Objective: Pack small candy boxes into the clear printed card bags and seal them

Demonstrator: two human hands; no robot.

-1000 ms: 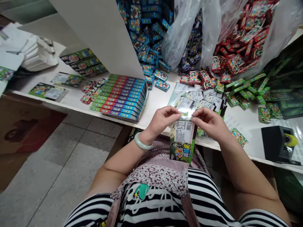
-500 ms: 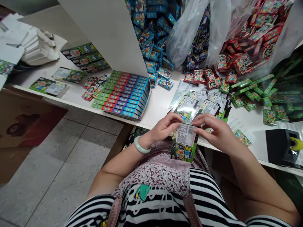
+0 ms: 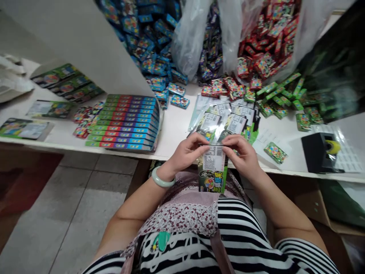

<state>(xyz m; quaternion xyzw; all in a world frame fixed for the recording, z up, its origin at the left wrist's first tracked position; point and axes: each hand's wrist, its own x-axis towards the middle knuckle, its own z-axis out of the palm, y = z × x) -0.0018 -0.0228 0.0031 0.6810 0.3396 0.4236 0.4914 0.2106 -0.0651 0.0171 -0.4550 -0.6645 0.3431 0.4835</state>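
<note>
Head cam view, looking down at two bare hands working on a printed pouch. Left hand has the top edge pinched between thumb and fingers, and the right hand has the same kind of pinch a bit further along, so both are closed on it. The pouch hangs down from there, label toward the top and colorful print below, just past the front edge of the bench and over the apron. Pale green bangle on the left wrist, btw.

Right behind the hands there's a fanned-out pile of similar pouches. Off to the left sit neat rows of multicolored boxes. Further back you've got loose blue boxes, purple ones between clear plastic, then red ones. Loose green boxes are over on the right, with a black tape dispenser nearer the front edge.
</note>
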